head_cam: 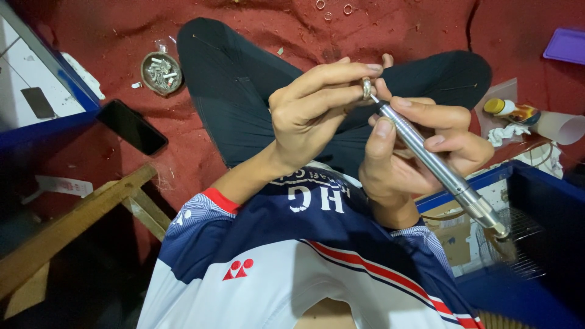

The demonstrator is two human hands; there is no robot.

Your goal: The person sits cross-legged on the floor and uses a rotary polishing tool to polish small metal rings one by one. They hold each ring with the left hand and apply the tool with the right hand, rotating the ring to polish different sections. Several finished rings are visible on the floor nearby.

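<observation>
Far left: blue-edged white panel leaning at the frame edge, wooden frame piece slanting below it. Black phone lying face up on the red floor cloth, just right of the panel. Small round dish full of little metal bits sitting on the cloth, near the person's knee. Person sitting cross-legged in dark trousers, wearing a white, navy and red sports jersey.

Centre: left hand curling nearly closed, thumb and fingertips pinching a small metal ring, holding it up over the lap. Right hand wrapping snugly around a silver pen-shaped rotary handpiece, thumb and forefinger gripping near the front end. Tool tip is touching the ring's edge; tool body is running down to the right, its rear end reaching over a blue box.

Top: a few loose rings lying on the cloth, well apart from the hands.

Right: small yellow-capped bottle, crumpled white tissue and a paper cup on its side, all close together. Purple tray in the top right corner.
</observation>
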